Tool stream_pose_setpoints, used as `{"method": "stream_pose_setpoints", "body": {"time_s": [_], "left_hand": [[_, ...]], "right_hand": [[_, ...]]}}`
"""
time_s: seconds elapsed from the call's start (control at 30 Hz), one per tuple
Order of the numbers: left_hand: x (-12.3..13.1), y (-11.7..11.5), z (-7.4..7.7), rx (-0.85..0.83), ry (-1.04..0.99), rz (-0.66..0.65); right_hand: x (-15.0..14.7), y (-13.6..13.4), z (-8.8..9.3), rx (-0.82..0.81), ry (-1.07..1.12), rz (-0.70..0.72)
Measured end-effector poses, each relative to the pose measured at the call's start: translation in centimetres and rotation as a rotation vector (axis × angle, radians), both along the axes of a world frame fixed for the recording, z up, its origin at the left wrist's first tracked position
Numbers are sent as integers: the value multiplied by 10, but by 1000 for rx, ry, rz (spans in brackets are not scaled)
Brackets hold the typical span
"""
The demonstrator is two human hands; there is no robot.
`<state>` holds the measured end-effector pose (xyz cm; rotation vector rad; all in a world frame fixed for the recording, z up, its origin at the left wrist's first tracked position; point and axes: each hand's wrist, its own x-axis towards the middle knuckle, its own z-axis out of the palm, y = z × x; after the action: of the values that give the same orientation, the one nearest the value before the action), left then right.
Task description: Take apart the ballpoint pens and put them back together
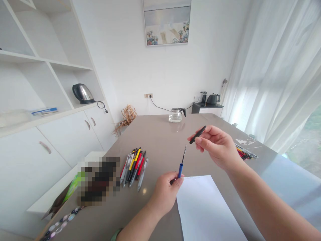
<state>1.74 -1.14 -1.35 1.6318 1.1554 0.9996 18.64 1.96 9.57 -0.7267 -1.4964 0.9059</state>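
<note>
My left hand [168, 190] is closed round a blue pen barrel [180, 170], held upright above the top edge of a white sheet of paper [208, 207]. A thin dark refill [184, 155] sticks up out of the barrel. Higher and to the right, my right hand [217, 144] pinches a black tapered pen part [198, 135] between thumb and fingers. Its lower end is near the refill tip but apart from it. To the left of my left hand lies a bunch of pens [134, 167] in red, yellow, black and clear.
More pens [244, 152] lie at the right side of the brown table [155, 134]. A glass pot [175, 115] stands at the far end. A pixelated patch [99, 180] and a beaded string [61, 224] are at the left edge. An electric kettle [82, 93] sits on the shelf.
</note>
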Motion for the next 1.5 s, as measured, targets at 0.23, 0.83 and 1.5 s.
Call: {"method": "stream_pose_setpoints", "body": {"time_s": [0.23, 0.83, 1.5], "left_hand": [[2, -2, 3, 13, 2, -4], [1, -1, 3, 0, -58, 29], [-5, -1, 12, -8, -167, 125]], "right_hand": [[1, 0, -2, -16, -28, 17], [-3, 6, -16, -128, -136, 114], [-9, 19, -42, -305, -23, 171]]}}
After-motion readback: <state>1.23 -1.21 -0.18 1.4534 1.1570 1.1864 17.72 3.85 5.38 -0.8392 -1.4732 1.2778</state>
